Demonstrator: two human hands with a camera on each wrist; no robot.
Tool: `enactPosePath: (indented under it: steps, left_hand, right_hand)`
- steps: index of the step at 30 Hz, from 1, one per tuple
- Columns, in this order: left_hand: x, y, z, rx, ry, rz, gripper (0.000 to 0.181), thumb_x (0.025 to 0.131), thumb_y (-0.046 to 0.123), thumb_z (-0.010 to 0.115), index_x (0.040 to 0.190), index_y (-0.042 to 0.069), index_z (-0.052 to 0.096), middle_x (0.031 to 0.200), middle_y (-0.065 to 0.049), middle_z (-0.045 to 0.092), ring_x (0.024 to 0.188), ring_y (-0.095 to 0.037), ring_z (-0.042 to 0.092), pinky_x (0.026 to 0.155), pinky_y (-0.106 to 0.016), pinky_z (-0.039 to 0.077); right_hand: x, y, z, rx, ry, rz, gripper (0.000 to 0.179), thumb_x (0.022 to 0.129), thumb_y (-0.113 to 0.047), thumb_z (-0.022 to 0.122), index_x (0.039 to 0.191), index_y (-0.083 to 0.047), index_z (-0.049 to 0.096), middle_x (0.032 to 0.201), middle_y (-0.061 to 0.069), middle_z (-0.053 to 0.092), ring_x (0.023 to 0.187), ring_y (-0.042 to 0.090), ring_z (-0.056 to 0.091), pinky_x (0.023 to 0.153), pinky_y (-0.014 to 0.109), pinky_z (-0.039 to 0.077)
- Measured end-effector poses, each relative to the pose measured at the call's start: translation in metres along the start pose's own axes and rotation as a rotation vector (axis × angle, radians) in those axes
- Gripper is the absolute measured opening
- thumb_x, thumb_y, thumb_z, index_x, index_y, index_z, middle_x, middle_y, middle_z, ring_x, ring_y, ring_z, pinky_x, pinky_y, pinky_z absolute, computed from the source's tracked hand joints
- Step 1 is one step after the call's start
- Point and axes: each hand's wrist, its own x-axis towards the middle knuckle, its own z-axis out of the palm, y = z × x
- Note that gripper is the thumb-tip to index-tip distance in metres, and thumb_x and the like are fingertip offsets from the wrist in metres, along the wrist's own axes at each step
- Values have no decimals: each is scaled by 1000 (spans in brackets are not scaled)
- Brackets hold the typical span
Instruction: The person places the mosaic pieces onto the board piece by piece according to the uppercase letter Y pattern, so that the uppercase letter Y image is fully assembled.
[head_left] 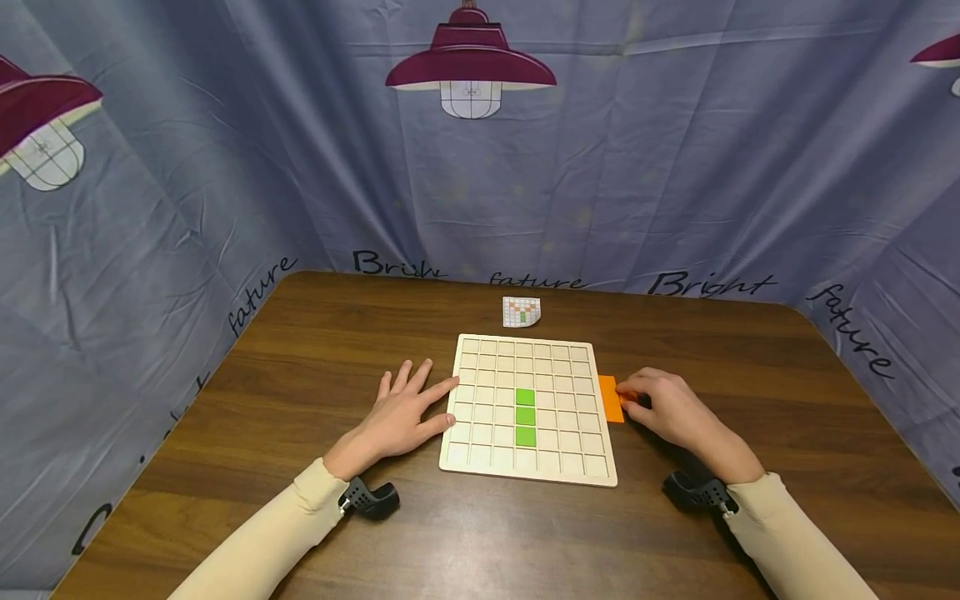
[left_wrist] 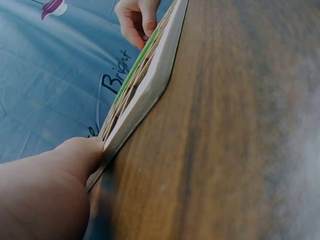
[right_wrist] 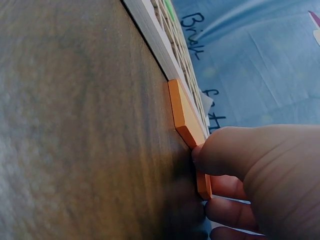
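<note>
A pale wooden grid board (head_left: 572,442) lies flat in the middle of the table, with a column of green square tiles (head_left: 526,417) in its cells. Fingers spread, my left hand (head_left: 393,421) rests at the board's left edge, its thumb and index fingertip touching the rim. On the other side, my right hand (head_left: 671,408) pinches an orange tile (right_wrist: 203,186) between thumb and fingers, which partly hide it. Between that hand and the board, more orange tiles (head_left: 611,400) lie in a strip against the right edge.
A small printed paper (head_left: 517,312) with a coloured grid pattern lies behind the board, one corner curling. The brown wooden table (head_left: 315,350) meets a blue-grey printed curtain (head_left: 600,167) at the back and sides.
</note>
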Motion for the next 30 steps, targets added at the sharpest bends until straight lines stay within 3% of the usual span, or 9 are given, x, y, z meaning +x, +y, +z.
enactPosePath:
  steps: [13, 30]
  left_hand:
    - [0, -1, 0, 3, 2, -2, 59, 101, 48, 56, 156, 29, 45, 168, -24, 22, 155, -55, 11, 117, -78, 9]
    - [0, -1, 1, 7, 5, 0, 59, 101, 48, 56, 156, 29, 44, 168, -24, 22, 155, -55, 11, 117, -78, 9]
  right_hand:
    - [1, -2, -2, -9, -11, 24, 21, 83, -5, 80, 104, -2, 78, 96, 8, 74, 80, 17, 64, 74, 42, 57]
    - [3, -3, -4, 2, 1, 15, 20, 84, -6, 80, 104, -3, 78, 96, 7, 73, 79, 16, 63, 72, 39, 56]
